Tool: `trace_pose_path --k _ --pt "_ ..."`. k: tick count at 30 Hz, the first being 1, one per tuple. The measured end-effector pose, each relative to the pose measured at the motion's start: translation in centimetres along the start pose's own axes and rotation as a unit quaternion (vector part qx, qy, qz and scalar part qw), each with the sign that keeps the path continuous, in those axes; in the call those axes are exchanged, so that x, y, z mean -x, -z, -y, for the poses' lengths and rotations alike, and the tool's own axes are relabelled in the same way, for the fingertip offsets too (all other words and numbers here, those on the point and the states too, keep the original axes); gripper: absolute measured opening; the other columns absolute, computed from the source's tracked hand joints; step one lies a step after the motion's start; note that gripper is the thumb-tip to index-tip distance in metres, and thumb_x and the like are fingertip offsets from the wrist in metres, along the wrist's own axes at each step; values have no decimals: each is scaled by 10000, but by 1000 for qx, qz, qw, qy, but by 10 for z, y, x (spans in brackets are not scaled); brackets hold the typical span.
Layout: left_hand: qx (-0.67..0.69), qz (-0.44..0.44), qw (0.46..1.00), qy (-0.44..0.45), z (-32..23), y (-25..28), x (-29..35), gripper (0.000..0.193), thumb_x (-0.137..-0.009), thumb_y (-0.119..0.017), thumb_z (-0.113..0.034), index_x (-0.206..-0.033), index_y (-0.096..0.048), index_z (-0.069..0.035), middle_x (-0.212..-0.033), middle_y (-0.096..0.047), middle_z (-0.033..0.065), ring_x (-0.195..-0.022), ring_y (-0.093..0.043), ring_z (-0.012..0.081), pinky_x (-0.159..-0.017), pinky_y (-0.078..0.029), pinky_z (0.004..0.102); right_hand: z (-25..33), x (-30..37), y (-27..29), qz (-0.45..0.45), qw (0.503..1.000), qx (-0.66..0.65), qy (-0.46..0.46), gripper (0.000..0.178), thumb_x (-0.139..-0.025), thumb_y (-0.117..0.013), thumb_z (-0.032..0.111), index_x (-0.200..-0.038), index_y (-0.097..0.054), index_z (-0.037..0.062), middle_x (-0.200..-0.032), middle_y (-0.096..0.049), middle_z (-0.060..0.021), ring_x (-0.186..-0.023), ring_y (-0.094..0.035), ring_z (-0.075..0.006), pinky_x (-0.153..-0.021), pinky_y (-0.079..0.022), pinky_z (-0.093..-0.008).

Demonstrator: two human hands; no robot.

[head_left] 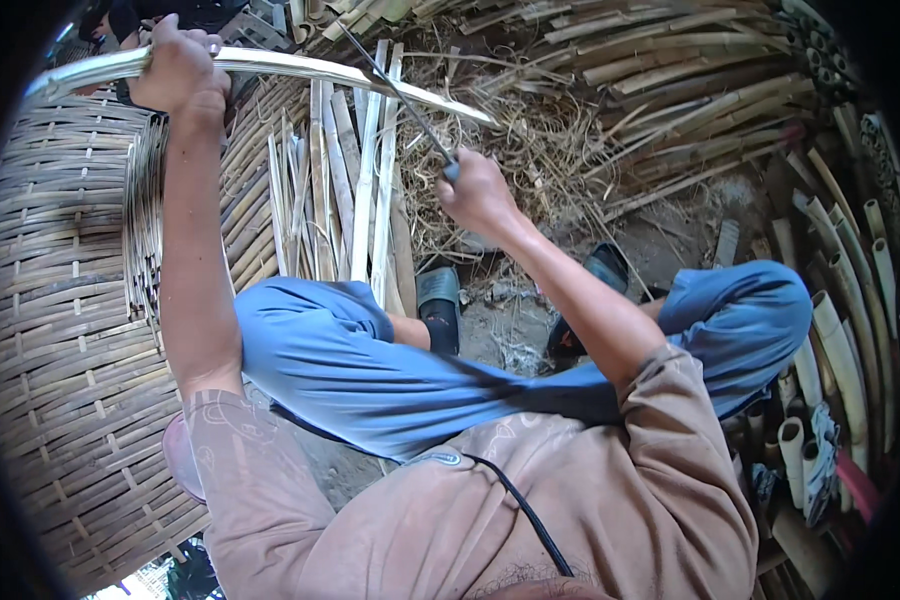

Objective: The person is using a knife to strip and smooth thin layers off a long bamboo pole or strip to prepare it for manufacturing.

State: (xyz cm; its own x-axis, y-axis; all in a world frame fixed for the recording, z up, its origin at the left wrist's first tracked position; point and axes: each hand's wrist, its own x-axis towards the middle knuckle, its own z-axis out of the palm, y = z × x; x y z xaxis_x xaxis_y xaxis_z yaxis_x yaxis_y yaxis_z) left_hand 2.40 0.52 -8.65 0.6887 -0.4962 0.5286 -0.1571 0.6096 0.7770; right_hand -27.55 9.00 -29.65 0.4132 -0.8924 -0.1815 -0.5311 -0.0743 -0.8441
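My left hand (178, 70) is closed round a long, pale split bamboo strip (315, 68), which runs from the far left edge toward the middle. In my right hand (477, 194) I grip the handle of a long, thin-bladed knife (402, 97). Its dark blade slants up and to the left, crossing the strip near the strip's right part. Whether the edge touches the strip I cannot tell. Several flat bamboo slats (364, 190) lie side by side beyond my left knee, below the held strip.
Curly bamboo shavings (530, 140) cover the ground ahead. A woven bamboo mat (60, 330) spreads along the left, with a bundle of thin strips (144, 220) on it. Bamboo poles (690, 60) are piled at the far right; cut bamboo tubes (838, 340) stand at the right.
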Motion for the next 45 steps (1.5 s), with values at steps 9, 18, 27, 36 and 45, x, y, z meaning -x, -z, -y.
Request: trace_pose_path --k 9,18,27,36,45 --pt "40 44 992 115 -7 18 -16 197 -907 -601 -22 -1049 -471 -63 -539 -396 32 -401 -414 147 -414 -403 334 11 15 -20 -100 984 9 147 195 -853 -640 100 -979 -606 -45 -837 -697 -243 -815 -717 -361 -747 -551 -457" --pt "99 166 980 40 -3 33 -15 161 -1001 -515 -146 -1152 -465 -128 -574 -398 27 -487 -443 131 -442 -374 321 30 12 -12 12 989 -149 -1 219 -881 -646 123 -1011 -596 -46 -882 -684 -223 -815 -702 -314 -770 -566 -413" --pt "-26 97 995 15 -73 3 23 364 -977 -537 -105 -665 -353 -141 -607 -242 -22 -531 -274 120 -543 -308 301 -104 -11 -44 18 998 17 -50 296 -851 -670 179 -1066 -656 -24 -1052 -691 -287 -1035 -685 -391 -948 -530 -467" --pt "29 145 989 15 -80 37 8 375 -935 -598 -97 -655 -356 -153 -614 -234 -32 -537 -267 108 -540 -275 285 65 15 -19 52 996 -27 71 232 -857 -626 123 -1026 -620 -36 -898 -691 -233 -861 -694 -378 -827 -542 -481" --pt "8 99 995 4 -70 40 7 324 -923 -604 -100 -677 -397 -136 -623 -265 -36 -537 -283 102 -532 -284 288 -31 -19 -38 56 996 -23 -63 295 -846 -645 149 -1053 -631 -60 -984 -682 -252 -940 -678 -345 -871 -537 -444"
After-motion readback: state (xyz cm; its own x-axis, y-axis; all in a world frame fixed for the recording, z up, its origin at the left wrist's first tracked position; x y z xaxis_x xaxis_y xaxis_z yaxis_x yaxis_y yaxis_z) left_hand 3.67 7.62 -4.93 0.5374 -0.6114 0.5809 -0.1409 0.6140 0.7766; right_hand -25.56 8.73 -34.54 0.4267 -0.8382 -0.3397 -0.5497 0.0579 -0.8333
